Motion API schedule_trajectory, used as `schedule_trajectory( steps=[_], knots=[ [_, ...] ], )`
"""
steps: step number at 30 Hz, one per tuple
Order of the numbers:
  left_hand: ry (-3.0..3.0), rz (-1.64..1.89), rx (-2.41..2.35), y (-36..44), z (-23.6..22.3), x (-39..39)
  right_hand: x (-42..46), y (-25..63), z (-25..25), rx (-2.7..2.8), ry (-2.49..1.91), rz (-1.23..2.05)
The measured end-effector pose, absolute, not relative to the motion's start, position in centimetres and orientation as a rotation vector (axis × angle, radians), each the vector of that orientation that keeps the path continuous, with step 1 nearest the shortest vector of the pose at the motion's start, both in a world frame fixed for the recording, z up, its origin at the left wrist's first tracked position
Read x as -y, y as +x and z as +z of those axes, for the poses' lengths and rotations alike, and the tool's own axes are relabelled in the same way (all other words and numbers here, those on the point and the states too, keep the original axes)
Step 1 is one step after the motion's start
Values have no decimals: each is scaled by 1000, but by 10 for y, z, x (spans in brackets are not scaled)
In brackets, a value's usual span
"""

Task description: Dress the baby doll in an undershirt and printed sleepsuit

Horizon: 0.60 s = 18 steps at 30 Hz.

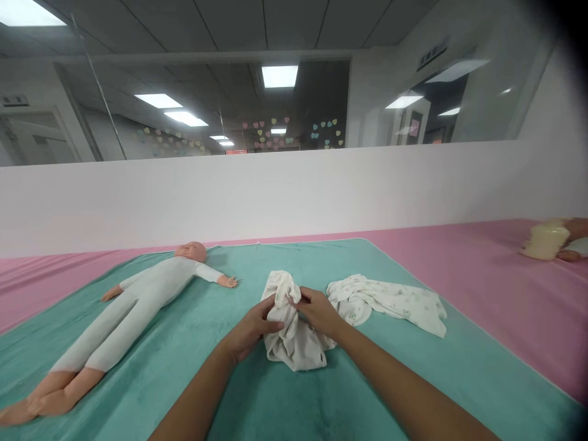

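A bunched white baby garment [294, 343] lies on the teal blanket [257, 398] in front of me. My left hand [252, 331] grips its left side with the fingers curled into the cloth. My right hand [318, 312] pinches its upper edge from the right. A baby doll [138, 300] in a white bodysuit lies on its back to the left, arms spread, head towards the wall. A second white patterned garment [390, 301] lies spread flat to the right of my hands.
The teal blanket covers a pink surface [496, 282] that runs to a low white wall [294, 190] with glass above. At the far right edge lies a pale object [546, 241] beside what looks like another doll.
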<state>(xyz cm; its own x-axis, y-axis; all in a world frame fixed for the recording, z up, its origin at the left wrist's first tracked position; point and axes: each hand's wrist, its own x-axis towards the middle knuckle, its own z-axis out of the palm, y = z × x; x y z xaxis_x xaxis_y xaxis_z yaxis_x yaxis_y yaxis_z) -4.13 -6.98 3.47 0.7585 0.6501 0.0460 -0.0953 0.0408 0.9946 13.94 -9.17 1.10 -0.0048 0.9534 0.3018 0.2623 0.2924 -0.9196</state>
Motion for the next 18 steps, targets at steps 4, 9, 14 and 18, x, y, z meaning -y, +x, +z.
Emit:
schedule_trajectory(
  steps=[4,9,14,18],
  knots=[
    [1491,594,-516,-43,31,66,85,149,13,1362,-1155,728],
    [1980,619,-735,-35,15,65,77,176,18,972,-914,846],
    [2247,888,-1187,-29,-9,50,58,211,1,681,-798,930],
    [2060,1242,-1508,-50,-5,29,50,230,-7,718,-819,999]
  ],
)
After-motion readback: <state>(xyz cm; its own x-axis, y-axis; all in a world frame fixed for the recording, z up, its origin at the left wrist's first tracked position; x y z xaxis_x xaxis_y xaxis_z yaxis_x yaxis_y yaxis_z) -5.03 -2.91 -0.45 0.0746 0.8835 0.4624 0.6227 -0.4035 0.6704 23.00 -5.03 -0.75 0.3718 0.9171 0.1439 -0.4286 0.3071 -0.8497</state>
